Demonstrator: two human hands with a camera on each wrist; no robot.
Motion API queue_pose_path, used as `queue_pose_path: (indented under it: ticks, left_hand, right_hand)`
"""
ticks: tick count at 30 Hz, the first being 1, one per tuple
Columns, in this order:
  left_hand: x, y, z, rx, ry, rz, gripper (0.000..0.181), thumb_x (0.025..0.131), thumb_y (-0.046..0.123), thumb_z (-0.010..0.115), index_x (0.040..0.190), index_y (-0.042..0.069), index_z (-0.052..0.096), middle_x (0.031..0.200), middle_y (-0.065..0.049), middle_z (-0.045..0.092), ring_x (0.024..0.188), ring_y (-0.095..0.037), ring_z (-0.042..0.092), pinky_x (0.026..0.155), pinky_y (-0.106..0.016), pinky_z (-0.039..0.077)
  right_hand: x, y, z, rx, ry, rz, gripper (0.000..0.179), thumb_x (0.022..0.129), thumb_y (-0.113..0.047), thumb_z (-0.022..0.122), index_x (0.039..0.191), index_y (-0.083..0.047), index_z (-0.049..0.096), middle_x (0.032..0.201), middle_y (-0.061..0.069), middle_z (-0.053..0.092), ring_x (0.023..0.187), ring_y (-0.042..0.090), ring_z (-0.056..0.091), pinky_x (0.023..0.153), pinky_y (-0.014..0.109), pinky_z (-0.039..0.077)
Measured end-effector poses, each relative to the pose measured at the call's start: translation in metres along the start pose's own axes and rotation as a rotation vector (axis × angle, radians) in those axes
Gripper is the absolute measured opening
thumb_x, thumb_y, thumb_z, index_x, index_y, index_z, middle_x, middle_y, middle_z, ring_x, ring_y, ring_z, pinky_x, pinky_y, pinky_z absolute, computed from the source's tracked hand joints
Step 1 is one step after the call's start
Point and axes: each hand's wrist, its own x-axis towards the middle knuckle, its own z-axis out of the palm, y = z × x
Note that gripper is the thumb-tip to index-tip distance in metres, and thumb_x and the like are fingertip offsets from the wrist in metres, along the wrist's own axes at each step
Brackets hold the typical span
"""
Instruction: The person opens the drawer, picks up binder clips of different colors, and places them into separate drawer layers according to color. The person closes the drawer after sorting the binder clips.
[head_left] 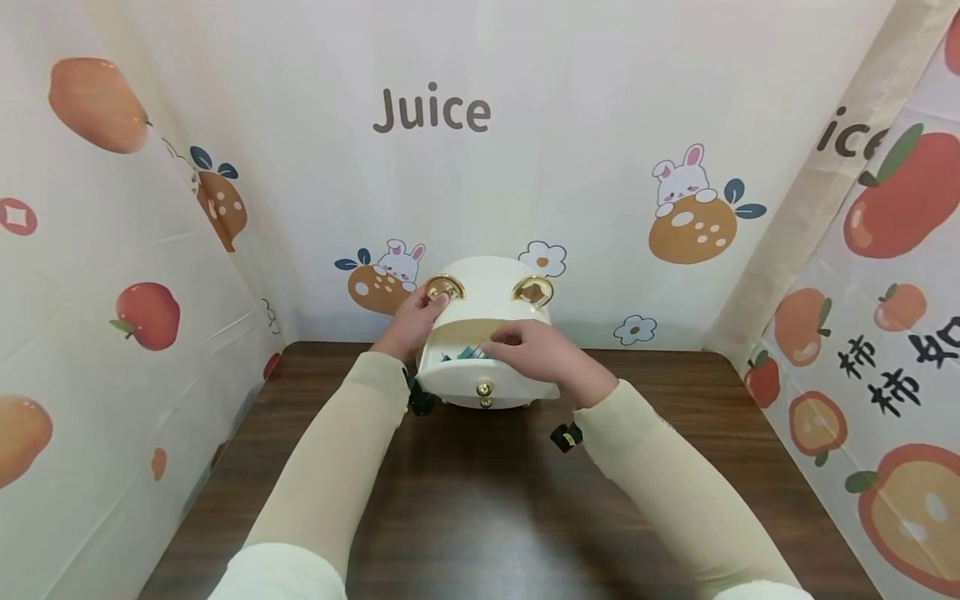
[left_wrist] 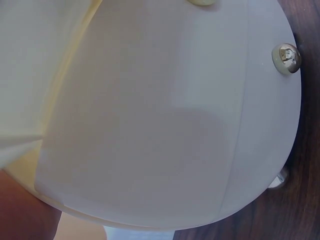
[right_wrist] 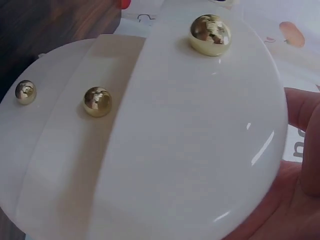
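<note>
A small white drawer cabinet (head_left: pixel 487 287) with two gold rings stands against the back cloth. Its top drawer (head_left: pixel 450 379) is pulled out, and small teal pieces (head_left: pixel 468 353) lie inside. At the cabinet's left side my left hand (head_left: pixel 412 321) grips the body, thumb over the left gold ring (head_left: pixel 445 287). My right hand (head_left: pixel 532 350) reaches over the drawer's right side, fingers bent down at the teal pieces; I cannot tell whether they pinch one. In the right wrist view, a gold knob (right_wrist: pixel 210 35) marks the pulled-out drawer front, and the right hand (right_wrist: pixel 305 165) shows beyond its edge.
Below the pulled-out drawer, another gold knob (right_wrist: pixel 97 101) sits on a lower front. Short round feet carry the cabinet on the dark wooden table (head_left: pixel 465 500). Fruit-printed cloth (head_left: pixel 570 167) encloses the back and both sides.
</note>
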Motion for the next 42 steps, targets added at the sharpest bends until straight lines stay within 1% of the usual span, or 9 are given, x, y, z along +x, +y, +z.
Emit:
queue_pose_path:
  ticks: [6, 10, 14, 20, 25, 29, 36, 40, 42]
  left_hand:
    - [0.000, -0.001, 0.001, -0.005, 0.007, 0.011, 0.051, 0.109, 0.039, 0.051, 0.156, 0.025, 0.043, 0.143, -0.005, 0.053, 0.124, -0.028, 0.056, 0.099, -0.043, 0.049]
    - [-0.001, 0.000, 0.001, -0.003, 0.012, 0.006, 0.051, 0.109, 0.039, 0.052, 0.157, 0.024, 0.043, 0.144, -0.005, 0.053, 0.127, -0.028, 0.055, 0.103, -0.043, 0.047]
    - [-0.001, 0.002, 0.002, -0.011, 0.016, -0.006, 0.052, 0.108, 0.039, 0.052, 0.157, 0.024, 0.043, 0.144, -0.005, 0.054, 0.124, -0.025, 0.056, 0.103, -0.043, 0.047]
    - [0.000, 0.001, 0.003, -0.018, 0.006, -0.002, 0.051, 0.108, 0.039, 0.053, 0.156, 0.024, 0.043, 0.144, -0.005, 0.054, 0.127, -0.028, 0.055, 0.102, -0.043, 0.047]
    - [0.001, 0.001, 0.002, -0.021, 0.011, -0.003, 0.051, 0.108, 0.039, 0.053, 0.156, 0.024, 0.043, 0.144, -0.005, 0.053, 0.127, -0.029, 0.055, 0.101, -0.043, 0.048]
    - [0.002, 0.001, 0.001, -0.020, 0.007, 0.007, 0.051, 0.108, 0.040, 0.053, 0.156, 0.025, 0.043, 0.143, -0.004, 0.054, 0.123, -0.027, 0.057, 0.099, -0.043, 0.050]
    - [0.002, 0.001, 0.001, -0.007, 0.009, 0.016, 0.051, 0.108, 0.040, 0.053, 0.156, 0.024, 0.043, 0.142, -0.005, 0.054, 0.120, -0.024, 0.057, 0.098, -0.041, 0.049]
    - [0.003, 0.000, 0.000, -0.017, 0.004, 0.007, 0.051, 0.108, 0.041, 0.053, 0.155, 0.024, 0.044, 0.141, -0.005, 0.055, 0.119, -0.024, 0.057, 0.097, -0.041, 0.051]
    - [0.003, 0.000, -0.001, -0.021, 0.000, -0.002, 0.051, 0.108, 0.041, 0.053, 0.155, 0.025, 0.044, 0.140, -0.004, 0.055, 0.118, -0.024, 0.058, 0.095, -0.040, 0.052]
  right_hand:
    - [-0.001, 0.004, 0.004, 0.035, 0.016, -0.024, 0.041, 0.101, -0.051, 0.060, 0.124, -0.019, 0.072, 0.118, -0.001, 0.070, 0.107, 0.021, 0.062, 0.094, 0.045, 0.051]
    - [-0.001, 0.005, 0.003, 0.058, 0.022, -0.026, 0.046, 0.102, -0.053, 0.058, 0.127, -0.017, 0.071, 0.123, 0.001, 0.069, 0.111, 0.022, 0.061, 0.096, 0.046, 0.050]
    - [-0.002, 0.007, 0.002, 0.086, 0.033, -0.014, 0.049, 0.101, -0.054, 0.058, 0.129, -0.015, 0.070, 0.125, 0.004, 0.068, 0.114, 0.024, 0.061, 0.098, 0.048, 0.050]
    - [-0.004, 0.010, 0.003, 0.065, 0.062, -0.023, 0.050, 0.098, -0.056, 0.063, 0.127, -0.016, 0.070, 0.124, 0.002, 0.069, 0.114, 0.023, 0.062, 0.096, 0.047, 0.052]
    - [-0.010, 0.012, 0.005, 0.036, 0.102, -0.067, 0.049, 0.096, -0.057, 0.067, 0.125, -0.018, 0.070, 0.121, 0.000, 0.069, 0.109, 0.021, 0.063, 0.093, 0.044, 0.053]
    - [-0.022, 0.010, 0.004, 0.063, 0.150, -0.080, 0.051, 0.098, -0.054, 0.065, 0.130, -0.014, 0.068, 0.124, 0.001, 0.068, 0.113, 0.023, 0.062, 0.096, 0.046, 0.051]
    - [-0.047, 0.005, 0.000, 0.081, 0.266, -0.077, 0.055, 0.099, -0.053, 0.064, 0.137, -0.013, 0.063, 0.135, 0.006, 0.064, 0.126, 0.033, 0.056, 0.105, 0.053, 0.045]
    - [-0.059, 0.005, 0.001, 0.149, 0.355, -0.100, 0.048, 0.099, -0.045, 0.066, 0.136, -0.013, 0.064, 0.137, 0.007, 0.062, 0.125, 0.034, 0.055, 0.103, 0.053, 0.045]
    - [-0.064, 0.006, 0.004, 0.216, 0.400, -0.141, 0.043, 0.100, -0.039, 0.067, 0.134, -0.013, 0.065, 0.136, 0.007, 0.062, 0.121, 0.033, 0.057, 0.099, 0.051, 0.047]
